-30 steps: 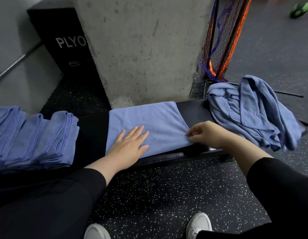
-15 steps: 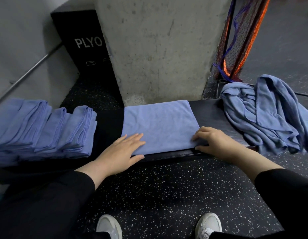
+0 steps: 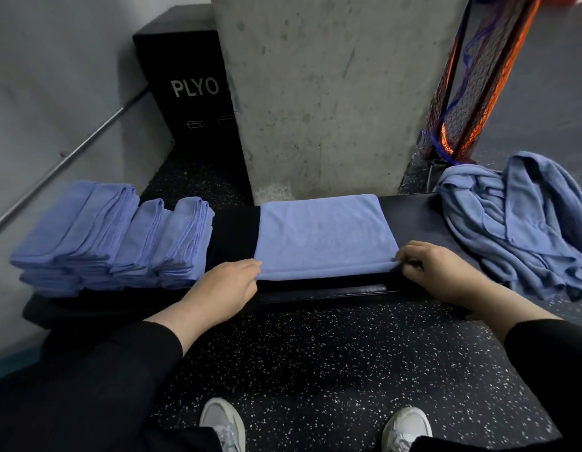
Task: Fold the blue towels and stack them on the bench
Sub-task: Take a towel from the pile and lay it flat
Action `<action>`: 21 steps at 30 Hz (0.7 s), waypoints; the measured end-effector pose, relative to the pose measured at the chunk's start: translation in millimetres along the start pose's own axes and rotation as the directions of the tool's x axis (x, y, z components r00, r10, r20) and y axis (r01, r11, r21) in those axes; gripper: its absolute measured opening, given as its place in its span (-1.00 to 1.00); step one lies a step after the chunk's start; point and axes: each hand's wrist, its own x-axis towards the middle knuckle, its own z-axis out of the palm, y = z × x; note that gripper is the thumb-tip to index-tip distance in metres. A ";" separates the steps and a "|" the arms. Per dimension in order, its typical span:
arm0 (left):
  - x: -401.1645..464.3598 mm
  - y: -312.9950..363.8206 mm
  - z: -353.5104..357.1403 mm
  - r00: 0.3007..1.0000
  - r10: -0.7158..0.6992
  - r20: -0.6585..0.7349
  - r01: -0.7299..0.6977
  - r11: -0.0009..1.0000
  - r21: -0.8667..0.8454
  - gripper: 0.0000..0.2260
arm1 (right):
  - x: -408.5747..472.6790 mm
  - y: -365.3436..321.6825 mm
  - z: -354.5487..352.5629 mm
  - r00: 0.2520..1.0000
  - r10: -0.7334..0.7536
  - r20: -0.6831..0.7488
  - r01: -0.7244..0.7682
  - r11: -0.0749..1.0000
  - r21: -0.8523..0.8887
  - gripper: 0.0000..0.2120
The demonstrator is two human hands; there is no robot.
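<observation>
Blue towel on the bench: your folded towel [image 3: 325, 236] lies flat across the black bench [image 3: 410, 216], directly in front of the concrete pillar [image 3: 319, 93].
Bench load, left of that towel: folded stack [image 3: 116, 236] of blue towels, several bundles side by side, set apart from the flat towel by a bare strip of black bench.
Bench load, right of that towel: unfolded pile [image 3: 514, 220] of blue towels, crumpled, spilling over the bench's right end and its near edge.
Left hand: your left hand [image 3: 224, 288] sits at the towel's near-left corner, palm down, fingers [image 3: 250, 267] curled at the hem; you cannot tell from here whether they actually pinch the cloth or only touch it.
Right hand: your right hand [image 3: 436, 272] is at the towel's near-right corner, fingers [image 3: 410, 252] bent and closed on the edge, which puckers slightly under them.
Arms: both of your forearms reach forward from black sleeves [image 3: 550, 353], one to each near corner of the towel.
Behind the bench: black box marked PLYO [image 3: 185, 99] stands left of the pillar; orange and purple netting [image 3: 472, 86] hangs right of it.
Below the bench: speckled black floor [image 3: 315, 360], with your two pale shoes [image 3: 222, 422] at the near edge of view.
</observation>
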 end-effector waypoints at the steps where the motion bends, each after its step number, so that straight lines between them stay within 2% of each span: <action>1: -1.0 1.9 -5.7 1.000 -0.014 0.018 0.014 1.000 -0.020 -0.79 | -2.1 -3.5 -3.7 0.998 0.055 0.020 -0.056 0.998 0.041 -0.85; 3: -4.0 3.1 -15.9 0.997 -0.053 0.055 0.058 0.994 -0.092 -0.85 | -6.0 -8.8 -12.0 0.985 0.154 0.082 -0.163 0.980 0.117 -0.73; 5: -8.1 4.1 -25.0 0.990 -0.101 0.094 0.120 0.968 -0.220 -0.84 | -10.0 -16.3 -20.8 0.978 0.178 0.106 -0.195 0.964 0.179 -0.64; 10: -8.0 11.6 -43.5 0.981 -0.150 0.123 0.192 0.844 -0.500 -0.89 | -12.9 -24.4 -32.4 0.975 0.217 0.041 -0.210 0.855 0.473 -0.77; 13: -2.6 13.3 -48.7 0.966 -0.226 0.128 0.253 0.705 -0.663 -0.86 | -5.8 -20.8 -26.0 0.957 0.290 0.010 -0.240 0.769 0.592 -0.79; 17: 16.4 14.9 -50.6 0.916 -0.388 0.101 0.338 0.610 -0.717 -0.86 | 14.1 -23.3 -20.9 0.927 0.372 -0.041 -0.255 0.708 0.658 -0.82; 19: 28.3 15.6 -48.5 0.874 -0.481 0.069 0.366 0.558 -0.745 -0.85 | 26.2 -26.8 -18.8 0.906 0.412 -0.100 -0.254 0.716 0.650 -0.87; 21: 40.8 13.4 -43.1 0.834 -0.550 0.040 0.394 0.544 -0.741 -0.84 | 38.4 -28.7 -15.3 0.887 0.424 -0.183 -0.249 0.773 0.583 -0.90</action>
